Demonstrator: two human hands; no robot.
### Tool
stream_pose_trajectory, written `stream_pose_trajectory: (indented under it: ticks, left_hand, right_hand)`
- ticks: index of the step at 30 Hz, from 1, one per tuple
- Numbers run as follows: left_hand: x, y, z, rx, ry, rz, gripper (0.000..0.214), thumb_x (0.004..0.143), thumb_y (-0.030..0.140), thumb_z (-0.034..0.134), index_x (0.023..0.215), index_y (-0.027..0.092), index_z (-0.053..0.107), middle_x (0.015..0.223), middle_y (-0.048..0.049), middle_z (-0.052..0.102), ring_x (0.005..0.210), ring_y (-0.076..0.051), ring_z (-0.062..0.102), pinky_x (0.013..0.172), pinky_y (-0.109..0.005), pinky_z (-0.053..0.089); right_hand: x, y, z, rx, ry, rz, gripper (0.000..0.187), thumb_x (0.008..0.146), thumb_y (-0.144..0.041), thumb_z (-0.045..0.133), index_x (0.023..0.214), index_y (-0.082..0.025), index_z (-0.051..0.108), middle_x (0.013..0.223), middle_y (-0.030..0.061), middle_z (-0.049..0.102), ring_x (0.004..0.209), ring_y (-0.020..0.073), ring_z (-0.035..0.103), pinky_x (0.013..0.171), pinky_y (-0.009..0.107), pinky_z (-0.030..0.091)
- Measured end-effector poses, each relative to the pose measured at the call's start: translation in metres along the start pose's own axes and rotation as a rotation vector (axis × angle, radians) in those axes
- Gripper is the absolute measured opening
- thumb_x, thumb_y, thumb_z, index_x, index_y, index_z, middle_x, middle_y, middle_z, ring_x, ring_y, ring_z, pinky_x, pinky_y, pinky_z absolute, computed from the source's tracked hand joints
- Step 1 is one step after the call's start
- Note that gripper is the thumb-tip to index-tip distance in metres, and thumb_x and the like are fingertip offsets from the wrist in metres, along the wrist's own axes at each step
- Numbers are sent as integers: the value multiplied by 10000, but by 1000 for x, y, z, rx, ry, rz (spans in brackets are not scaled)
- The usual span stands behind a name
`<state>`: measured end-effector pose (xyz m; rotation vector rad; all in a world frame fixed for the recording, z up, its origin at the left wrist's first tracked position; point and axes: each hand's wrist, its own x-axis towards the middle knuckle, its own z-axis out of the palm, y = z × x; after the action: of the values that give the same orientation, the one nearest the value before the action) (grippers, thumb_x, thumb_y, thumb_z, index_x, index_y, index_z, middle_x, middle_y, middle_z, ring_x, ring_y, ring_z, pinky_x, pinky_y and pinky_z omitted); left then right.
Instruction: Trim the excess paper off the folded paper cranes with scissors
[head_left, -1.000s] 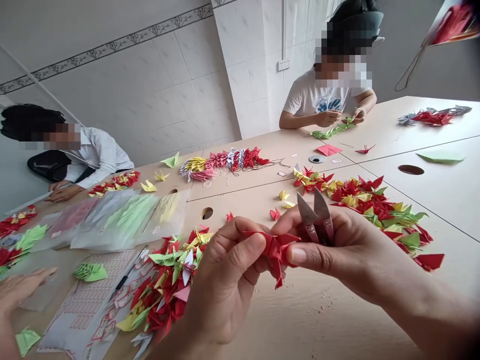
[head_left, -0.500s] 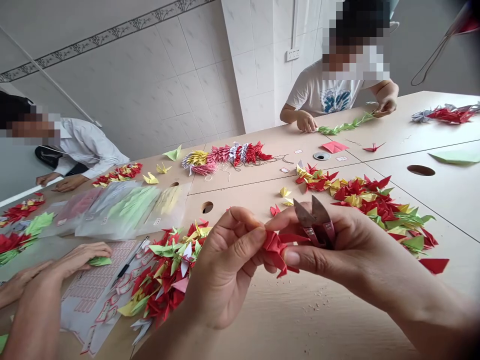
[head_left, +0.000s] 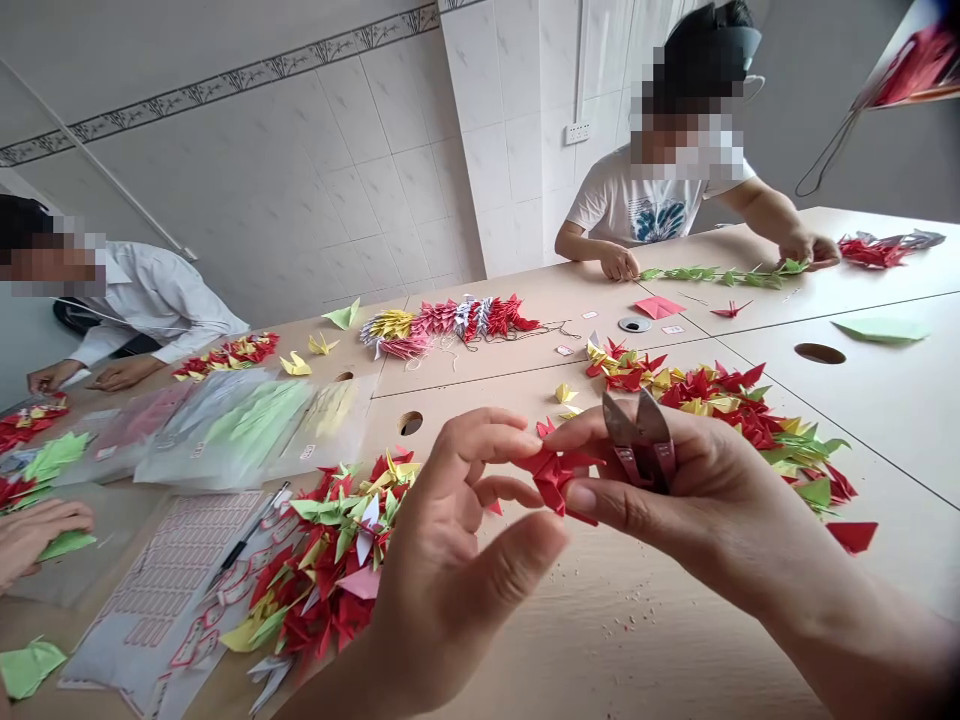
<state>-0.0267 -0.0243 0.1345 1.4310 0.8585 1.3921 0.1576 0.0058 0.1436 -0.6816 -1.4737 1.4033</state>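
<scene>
My right hand [head_left: 675, 500] pinches a small red paper crane [head_left: 559, 478] between thumb and forefinger. The same hand also holds steel thread snips [head_left: 637, 430], their blades pointing up and away from the crane. My left hand [head_left: 450, 560] is open, its fingers spread, with the fingertips right beside the crane. I cannot tell whether they touch it. Below my left hand lies a heap of red, green and yellow paper cranes [head_left: 337, 560]. A second heap [head_left: 720, 405] spreads beyond my right hand.
Paper scraps dot the wooden table [head_left: 600, 640]. At left lie plastic bags of folded paper [head_left: 255, 425], a label sheet [head_left: 161, 590] and a pen [head_left: 244, 545]. A crane string [head_left: 450, 325] lies beyond. Co-workers sit at left [head_left: 150, 310] and far right [head_left: 652, 205].
My left thumb and fingers have opened away from the red crane. The co-worker across the table has stretched the green crane string out to the right.
</scene>
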Motion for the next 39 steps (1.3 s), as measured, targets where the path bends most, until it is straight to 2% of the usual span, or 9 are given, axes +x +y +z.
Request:
stream_pose_trajectory:
  ticks: [2,5,9,12,14,18,21,27,39]
  left_hand:
    - [-3,0,1,116,30,78,323,807,377,864,1109,377,753,1296,-52,613,1161,-282,670,911,-385,623]
    - [-5,-1,3,207,54,137,369,776,288,893,1109,386,765,1278,-55,614,1182,-284,654,952,-402,618]
    - [-1,1,6,187,53,138,216,858,223,814,1014,369,781,1020,-15,700,938,-178,698,793,-272,627]
    - [1,4,8,134,29,107,190,881,196,787,998,346,776,893,15,741,756,-139,697,687,-237,604]
    - [0,5,9,120,39,103,163,901,174,758,970,321,771,873,13,756,752,-146,706,665,-238,593]
    - [-2,4,9,84,82,97,128,901,165,748,899,293,763,826,14,747,756,-143,703,667,-220,585]
    - [-4,3,9,54,60,102,118,900,166,750,903,283,759,806,15,733,737,-124,685,687,-204,590]
    - [-4,1,8,42,-5,119,137,944,156,693,966,286,731,836,26,695,771,-91,652,747,-174,575]
    - [-4,3,9,51,-3,84,125,921,165,735,942,281,694,855,54,684,787,-55,629,734,-106,531]
  right_hand:
    - [-1,-2,1,-39,37,-37,146,802,-315,884,931,-294,819,794,-11,750,724,146,699,648,219,597]
    - [-1,-5,2,-35,44,-59,123,787,-282,899,838,-278,787,752,-34,738,687,116,672,621,181,561]
    - [-3,-7,4,-52,22,-70,154,825,-296,867,777,-256,726,702,-36,698,642,114,620,573,207,521]
    - [-5,-6,4,-134,17,-78,202,876,-300,802,738,-262,660,651,-39,637,549,105,509,468,223,414]
    - [-6,-5,4,-190,18,-76,187,900,-284,742,745,-272,637,625,-39,599,502,105,451,416,237,343]
    - [-5,-4,3,-196,-7,-72,145,888,-201,698,779,-270,630,598,-46,574,469,96,424,398,238,305]
    - [-5,-6,3,-144,-48,7,148,879,-193,702,783,-256,607,577,-64,540,458,83,369,392,222,268]
    - [-7,-8,2,-109,-62,83,133,894,-201,674,795,-238,593,572,-87,444,479,73,318,411,197,259]
    - [-7,-4,0,-179,-71,51,160,928,-217,657,783,-255,600,598,-72,470,498,90,352,424,206,286]
